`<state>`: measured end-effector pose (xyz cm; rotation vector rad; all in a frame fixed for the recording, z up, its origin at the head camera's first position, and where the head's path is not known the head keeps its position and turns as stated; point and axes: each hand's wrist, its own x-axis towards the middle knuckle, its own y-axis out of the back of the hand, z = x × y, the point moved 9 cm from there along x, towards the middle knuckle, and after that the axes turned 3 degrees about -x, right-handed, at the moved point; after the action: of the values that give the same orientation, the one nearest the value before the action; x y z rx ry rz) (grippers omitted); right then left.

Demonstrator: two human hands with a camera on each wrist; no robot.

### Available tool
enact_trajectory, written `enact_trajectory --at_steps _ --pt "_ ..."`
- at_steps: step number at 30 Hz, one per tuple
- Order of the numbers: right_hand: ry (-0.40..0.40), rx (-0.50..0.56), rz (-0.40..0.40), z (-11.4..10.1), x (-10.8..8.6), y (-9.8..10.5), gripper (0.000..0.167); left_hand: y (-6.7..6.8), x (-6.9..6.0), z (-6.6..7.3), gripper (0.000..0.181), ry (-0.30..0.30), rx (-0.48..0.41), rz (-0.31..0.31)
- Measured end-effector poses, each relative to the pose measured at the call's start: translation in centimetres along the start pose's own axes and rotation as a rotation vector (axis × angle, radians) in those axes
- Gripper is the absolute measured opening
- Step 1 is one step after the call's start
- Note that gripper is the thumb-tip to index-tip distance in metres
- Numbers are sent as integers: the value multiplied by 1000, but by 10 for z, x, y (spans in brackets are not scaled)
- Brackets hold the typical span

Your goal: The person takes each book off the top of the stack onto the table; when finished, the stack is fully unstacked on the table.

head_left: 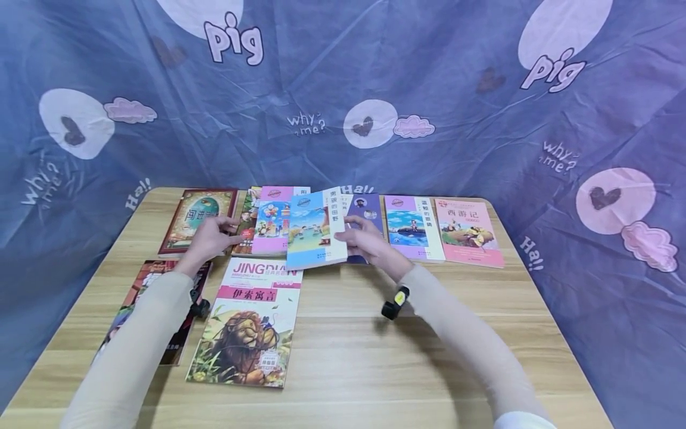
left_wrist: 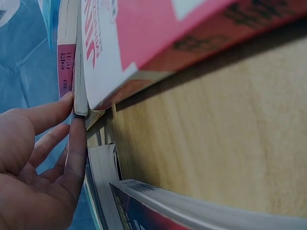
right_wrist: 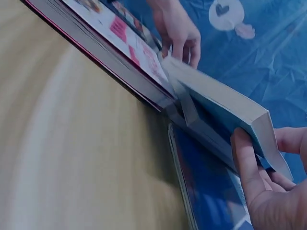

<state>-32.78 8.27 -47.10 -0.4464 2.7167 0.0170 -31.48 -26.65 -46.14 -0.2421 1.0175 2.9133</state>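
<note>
In the head view my right hand [head_left: 370, 241] grips the right edge of a blue-and-white paperback book [head_left: 316, 229], tilted above the row of books. The right wrist view shows the thumb on one side of this paperback [right_wrist: 225, 98] and fingers on the other. My left hand [head_left: 214, 239] is at the left edge of a small stack, where a pink-and-white book [head_left: 273, 229] overlaps a colourful book [head_left: 248, 220]. Close up, the left thumb and forefinger [left_wrist: 79, 143] touch the stack's edge, fairly straight. The paperback partly covers the pink-and-white book and a purple book [head_left: 370, 208].
A red-framed book [head_left: 179, 238] lies left of the stack, a dark book [head_left: 136, 280] nearer. A lion-cover book [head_left: 243, 333] lies in front. Further right are a blue-picture book [head_left: 412, 226] and a pink book [head_left: 468, 232]. A blue patterned cloth [head_left: 343, 71] hangs behind the table [head_left: 375, 369].
</note>
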Motion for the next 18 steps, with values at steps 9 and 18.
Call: enact_trajectory --at_steps 9,18 --pt "8 5 -12 17 -82 41 64 -3 1 -2 51 12 -2 -18" --pt "-26 -2 -98 56 -150 40 63 -2 2 -3 52 16 0 -29"
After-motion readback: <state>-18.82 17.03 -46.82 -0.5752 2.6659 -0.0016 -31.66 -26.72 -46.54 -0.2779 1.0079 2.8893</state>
